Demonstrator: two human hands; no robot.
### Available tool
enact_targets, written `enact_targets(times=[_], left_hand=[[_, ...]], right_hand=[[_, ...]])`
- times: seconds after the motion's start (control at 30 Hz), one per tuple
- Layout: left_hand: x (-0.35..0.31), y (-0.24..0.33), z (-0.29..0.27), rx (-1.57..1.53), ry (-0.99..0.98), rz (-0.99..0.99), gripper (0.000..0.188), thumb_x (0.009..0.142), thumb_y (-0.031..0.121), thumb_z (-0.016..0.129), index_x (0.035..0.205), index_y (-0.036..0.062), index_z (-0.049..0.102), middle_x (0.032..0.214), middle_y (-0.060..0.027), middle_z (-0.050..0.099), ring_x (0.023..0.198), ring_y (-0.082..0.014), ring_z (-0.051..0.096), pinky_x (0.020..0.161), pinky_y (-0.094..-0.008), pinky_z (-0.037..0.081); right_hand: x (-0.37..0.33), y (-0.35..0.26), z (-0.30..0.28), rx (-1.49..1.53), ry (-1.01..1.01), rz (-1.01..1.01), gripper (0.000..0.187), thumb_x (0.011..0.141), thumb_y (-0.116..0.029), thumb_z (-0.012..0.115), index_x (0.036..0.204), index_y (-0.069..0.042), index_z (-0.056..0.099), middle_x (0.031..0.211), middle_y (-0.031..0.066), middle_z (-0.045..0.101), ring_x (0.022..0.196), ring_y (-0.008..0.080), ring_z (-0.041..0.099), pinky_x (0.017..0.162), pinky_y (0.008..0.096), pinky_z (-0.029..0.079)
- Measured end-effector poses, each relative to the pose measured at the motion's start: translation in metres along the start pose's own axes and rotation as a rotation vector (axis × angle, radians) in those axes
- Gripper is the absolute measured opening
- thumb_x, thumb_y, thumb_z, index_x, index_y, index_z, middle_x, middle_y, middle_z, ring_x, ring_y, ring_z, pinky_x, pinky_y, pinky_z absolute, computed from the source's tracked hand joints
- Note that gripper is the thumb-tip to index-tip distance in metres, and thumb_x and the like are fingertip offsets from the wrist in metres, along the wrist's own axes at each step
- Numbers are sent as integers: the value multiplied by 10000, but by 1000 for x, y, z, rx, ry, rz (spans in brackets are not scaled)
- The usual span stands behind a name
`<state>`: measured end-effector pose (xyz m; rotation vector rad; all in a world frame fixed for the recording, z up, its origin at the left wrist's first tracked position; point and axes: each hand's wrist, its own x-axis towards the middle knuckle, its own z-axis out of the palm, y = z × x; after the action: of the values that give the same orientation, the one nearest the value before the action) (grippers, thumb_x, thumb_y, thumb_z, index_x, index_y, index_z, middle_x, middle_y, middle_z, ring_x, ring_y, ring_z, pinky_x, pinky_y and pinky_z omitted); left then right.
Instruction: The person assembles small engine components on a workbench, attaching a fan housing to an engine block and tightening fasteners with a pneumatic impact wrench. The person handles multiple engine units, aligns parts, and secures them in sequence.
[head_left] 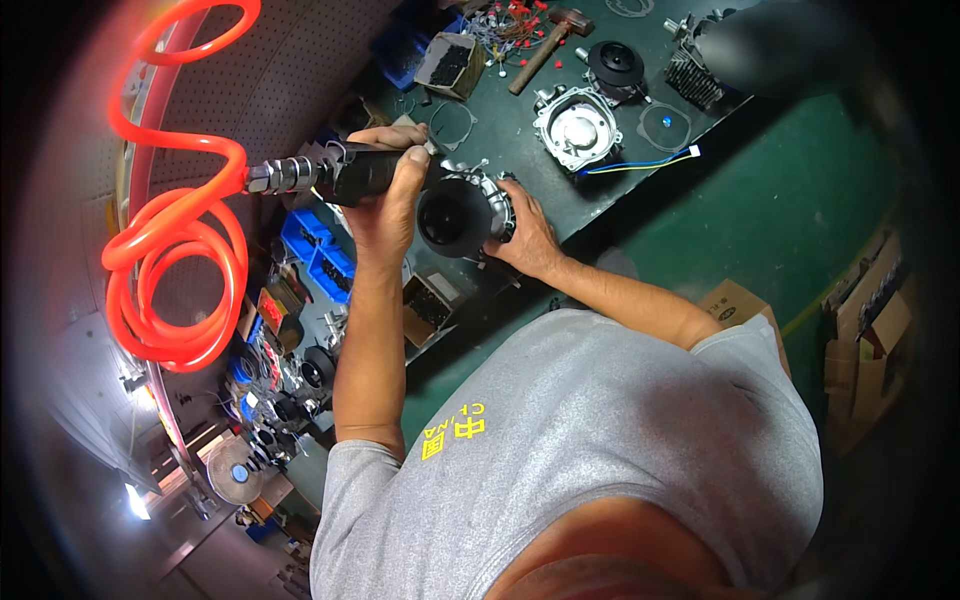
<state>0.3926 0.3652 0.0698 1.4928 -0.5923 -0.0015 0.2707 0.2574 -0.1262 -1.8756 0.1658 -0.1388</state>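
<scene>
My left hand (388, 210) is closed around a black air-powered driver (362, 175), which lies nearly level. A coiled orange air hose (236, 262) joins its rear through a metal coupling (285, 175). The driver's front end reaches just above a metal housing with a round black fan wheel (450, 218). My right hand (532, 238) grips the housing's right side, thumb and fingers bent around it. The contact point between driver and housing is hidden. Further along the bench sit an open silver housing (578, 132) and another black fan wheel (615, 65).
The dark green workbench (540, 185) runs diagonally, its edge beside my right arm. At the back lie a hammer (548, 50), a box of black parts (449, 68) and tangled wires (510, 30). Blue bins (318, 255) stand left; cardboard boxes (865, 350) are on the right.
</scene>
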Motion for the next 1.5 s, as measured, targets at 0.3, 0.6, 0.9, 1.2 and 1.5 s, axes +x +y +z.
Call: enact_targets(times=[0.3,0.6,0.9,1.2,1.5], left_hand=[[2,9,-3,1,144,-102,257,889,-21,710,1112,25,589,1064,-153,693,1066,-275,684,1052,-474,517],[-3,17,-7,-43,248,-123,280,849,46,798,1098,22,672,1065,-103,737,969,-169,687,896,-329,565],[17,37,-32,-56,253,-63,290,824,79,812,1085,26,697,1055,-102,746,984,-175,696,905,-340,562],[-1,-56,-130,193,457,-153,238,800,74,820,1018,25,741,942,-34,741,858,-118,675,825,-299,545],[-80,-268,-183,217,694,-670,328,679,165,848,938,8,723,868,-88,726,762,-199,686,717,-365,553]], right_hand=[[1,1,-2,32,15,-36,1050,716,-283,907,1543,-56,301,1572,258,367,1448,463,361,1203,527,340],[27,-13,-29,238,116,-146,471,901,-85,644,1356,19,583,1329,253,628,1262,408,590,1102,422,446],[76,-3,-16,143,32,-239,208,937,-101,680,1107,1,742,1070,178,750,944,321,731,838,364,570],[69,-72,-55,319,-69,135,527,1061,-440,552,1329,3,650,1146,113,711,927,146,631,794,306,540],[71,-129,-46,121,-440,266,631,839,-159,796,1389,68,585,1209,179,703,1038,190,687,859,317,582]])
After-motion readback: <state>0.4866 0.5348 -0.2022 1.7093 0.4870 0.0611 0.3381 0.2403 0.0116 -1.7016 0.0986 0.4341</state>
